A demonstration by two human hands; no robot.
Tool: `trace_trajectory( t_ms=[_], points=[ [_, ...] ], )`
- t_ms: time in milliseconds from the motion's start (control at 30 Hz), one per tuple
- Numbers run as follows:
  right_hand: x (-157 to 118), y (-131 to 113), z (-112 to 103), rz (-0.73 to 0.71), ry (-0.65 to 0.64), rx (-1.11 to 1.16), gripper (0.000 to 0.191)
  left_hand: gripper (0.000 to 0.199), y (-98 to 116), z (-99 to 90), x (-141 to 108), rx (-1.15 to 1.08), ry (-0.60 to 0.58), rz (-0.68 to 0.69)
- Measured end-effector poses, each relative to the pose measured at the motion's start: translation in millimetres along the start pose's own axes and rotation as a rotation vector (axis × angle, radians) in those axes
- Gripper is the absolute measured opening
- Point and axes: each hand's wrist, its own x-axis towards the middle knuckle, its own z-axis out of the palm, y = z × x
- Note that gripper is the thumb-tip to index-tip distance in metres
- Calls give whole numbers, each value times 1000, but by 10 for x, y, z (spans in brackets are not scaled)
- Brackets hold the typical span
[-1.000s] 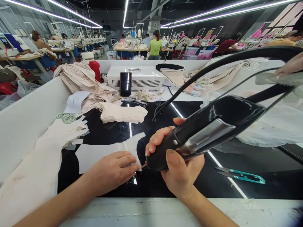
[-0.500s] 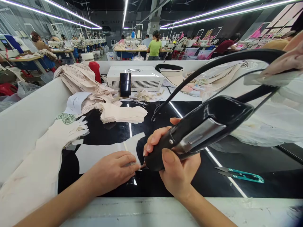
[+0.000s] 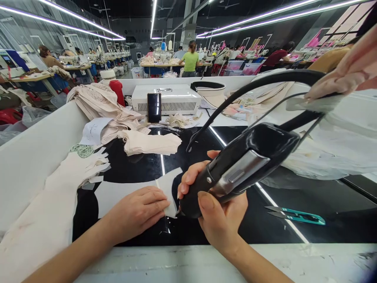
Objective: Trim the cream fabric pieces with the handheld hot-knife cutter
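Observation:
My right hand (image 3: 219, 220) is wrapped round a black corded hand tool (image 3: 241, 165) with a long metal lever on its side. The tool slants down to the left, its rounded nose just beside the right end of a white fabric piece (image 3: 118, 192). My left hand (image 3: 138, 212) lies flat on that fabric, fingers together and stretched out. A narrow pale strip crosses the piece near my fingertips. Whether the tool's tip touches the cloth is hard to see. Teal thread snips (image 3: 297, 215) lie on the black tabletop (image 3: 265, 232) to the right.
Cream fabric pieces (image 3: 55, 188) are piled at left, with a folded stack (image 3: 151, 142) further back. Behind stand a white vented box (image 3: 166, 100), a phone (image 3: 154, 107) and a visor (image 3: 208, 92). The tool's cable (image 3: 259, 84) arches right past hanging plastic (image 3: 332, 145).
My left hand has drawn back slightly to the left, uncovering more of the fabric's right end. The tool has moved a little left and down in view; the camera has shifted slightly.

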Motion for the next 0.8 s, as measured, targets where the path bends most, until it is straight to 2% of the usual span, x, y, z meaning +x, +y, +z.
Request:
trace_trajectory(
  t_ms=[167, 300, 433, 533, 667, 800],
  points=[
    [67, -95, -71, 22, -22, -24, 38, 23, 70, -56, -27, -68, -67, 43],
    [286, -82, -230, -53, 68, -83, 36, 25, 184, -181, -42, -120, -132, 69],
    [432, 4, -362, -64, 141, -143, 34, 24, 213, -234, 27, -45, -108, 101],
    [423, 47, -381, -48, 140, -149, 32, 22, 173, -154, 141, 43, -71, 128],
    [368, 40, -346, -19, 108, -145, 30, 22, 100, 47, 293, 133, -42, 158],
    [359, 20, -331, -5, 114, -129, 28, 26, 52, 206, 357, 208, -22, 152]
  ],
)
